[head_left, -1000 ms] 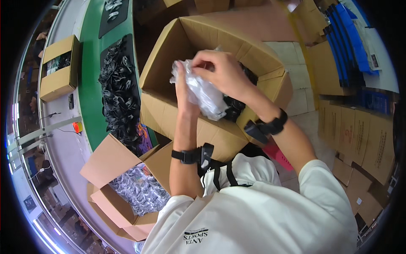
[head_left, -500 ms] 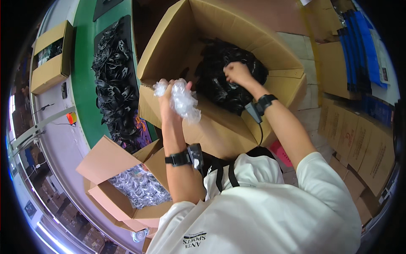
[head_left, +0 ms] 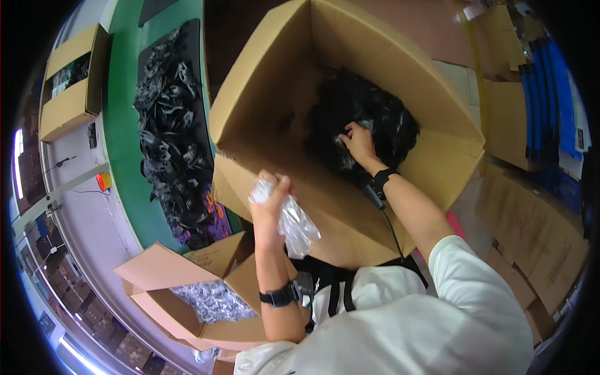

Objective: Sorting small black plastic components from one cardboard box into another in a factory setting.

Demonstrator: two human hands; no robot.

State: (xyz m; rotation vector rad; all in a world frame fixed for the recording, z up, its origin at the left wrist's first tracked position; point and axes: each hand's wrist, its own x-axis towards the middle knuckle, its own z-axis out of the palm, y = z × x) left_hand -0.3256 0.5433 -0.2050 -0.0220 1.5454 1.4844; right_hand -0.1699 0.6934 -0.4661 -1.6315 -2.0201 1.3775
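My left hand (head_left: 272,203) is closed around a crumpled bunch of clear plastic bags (head_left: 299,228), which hangs below the fist at the near left edge of a large open cardboard box (head_left: 353,234). Inside that box lies a heap of glossy black pieces (head_left: 390,122), too tangled to tell their kind. My right hand (head_left: 360,147) reaches into the box, against the near side of this heap. Its fingers are curled, and what sits between them is too small to make out. Black straps with small devices circle both wrists.
A smaller open carton (head_left: 187,312) at lower left holds many clear packets (head_left: 215,301). On the green table (head_left: 122,187), more black pieces (head_left: 172,125) cover a dark mat. Another carton (head_left: 72,112) stands far left. Flat cardboard (head_left: 528,231) and blue items (head_left: 553,100) stand right.
My left hand has come down toward me with the plastic bags, which now hang lower. My right hand stays at the black heap with its fingers shifted. The whole view has moved slightly.
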